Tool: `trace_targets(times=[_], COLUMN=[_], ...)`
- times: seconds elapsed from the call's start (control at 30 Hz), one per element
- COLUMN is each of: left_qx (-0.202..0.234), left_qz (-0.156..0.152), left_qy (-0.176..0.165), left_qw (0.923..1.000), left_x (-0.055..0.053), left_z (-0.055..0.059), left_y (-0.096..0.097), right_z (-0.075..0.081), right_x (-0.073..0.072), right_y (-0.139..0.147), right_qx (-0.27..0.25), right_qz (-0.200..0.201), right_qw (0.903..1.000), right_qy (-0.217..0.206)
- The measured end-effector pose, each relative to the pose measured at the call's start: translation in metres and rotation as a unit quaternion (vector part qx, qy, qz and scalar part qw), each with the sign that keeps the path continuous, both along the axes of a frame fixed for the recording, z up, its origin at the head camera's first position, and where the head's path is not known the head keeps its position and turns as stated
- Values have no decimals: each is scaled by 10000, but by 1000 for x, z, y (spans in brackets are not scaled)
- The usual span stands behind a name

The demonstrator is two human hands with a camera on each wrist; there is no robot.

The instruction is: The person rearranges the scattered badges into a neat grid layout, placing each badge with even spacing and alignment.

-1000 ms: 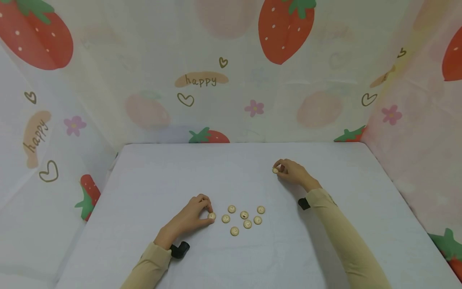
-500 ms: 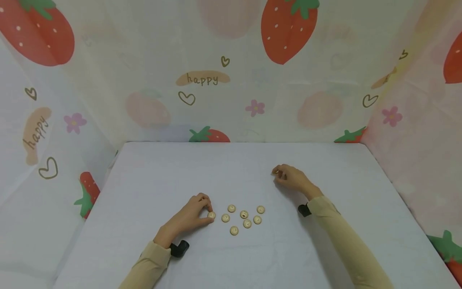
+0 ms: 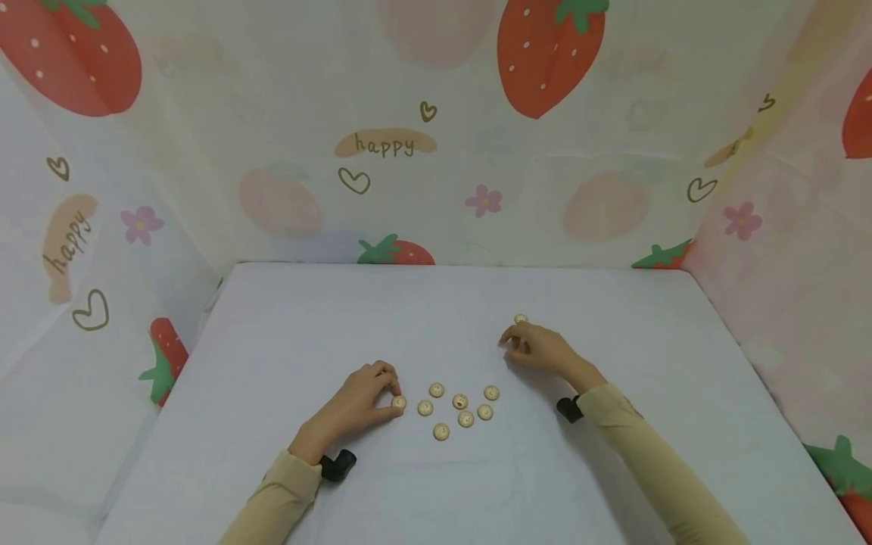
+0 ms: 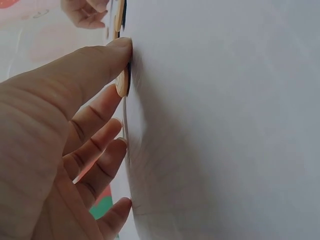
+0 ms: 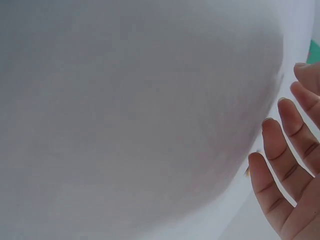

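Observation:
My left hand [image 3: 354,400] pinches a round wooden button [image 3: 399,403] between thumb and index finger, flat on the white tabletop. In the left wrist view the edge of that button [image 4: 121,86] shows just below the thumb tip. Toward the back right, my right hand [image 3: 545,350] hovers with loosely bent fingers and holds nothing. Just behind its knuckles lies another wooden button [image 3: 521,319], partly covered by the hand. The right wrist view shows the fingers [image 5: 274,142] spread apart over the cloth.
Several more wooden buttons, among them one in the middle [image 3: 459,402] and one nearest the front [image 3: 441,431], lie loosely grouped between the hands. A white cloth covers the table [image 3: 327,310]. Strawberry-printed curtains [image 3: 477,151] stand around its back and sides.
My right hand has let go of its button, which now lies on the table, and has drawn back toward the front left. The left hand keeps its pinch in the same place.

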State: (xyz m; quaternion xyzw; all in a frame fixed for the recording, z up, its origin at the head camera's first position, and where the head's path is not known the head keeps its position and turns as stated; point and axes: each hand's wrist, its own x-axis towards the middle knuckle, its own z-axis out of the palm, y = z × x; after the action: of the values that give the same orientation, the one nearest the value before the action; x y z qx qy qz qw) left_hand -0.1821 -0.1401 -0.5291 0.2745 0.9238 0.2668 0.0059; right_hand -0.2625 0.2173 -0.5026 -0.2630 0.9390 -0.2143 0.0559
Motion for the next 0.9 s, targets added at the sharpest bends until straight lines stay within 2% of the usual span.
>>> trace_targets(times=[0.3, 0.57, 0.9], left_qx=[-54, -8, 1], left_qz=[41, 74, 91], left_qy=[-65, -129, -182], left_qw=[10000, 9999, 9998], left_x=[0, 1, 2], left_z=[0, 1, 1], left_y=[1, 1, 1], right_z=[-1, -3, -1], right_x=[18, 31, 45], right_y=[-9, -13, -21], right_qx=[191, 198, 247], right_qz=[279, 371, 399], right_qw=[9994, 9989, 9988], right_qy=[86, 184, 108])
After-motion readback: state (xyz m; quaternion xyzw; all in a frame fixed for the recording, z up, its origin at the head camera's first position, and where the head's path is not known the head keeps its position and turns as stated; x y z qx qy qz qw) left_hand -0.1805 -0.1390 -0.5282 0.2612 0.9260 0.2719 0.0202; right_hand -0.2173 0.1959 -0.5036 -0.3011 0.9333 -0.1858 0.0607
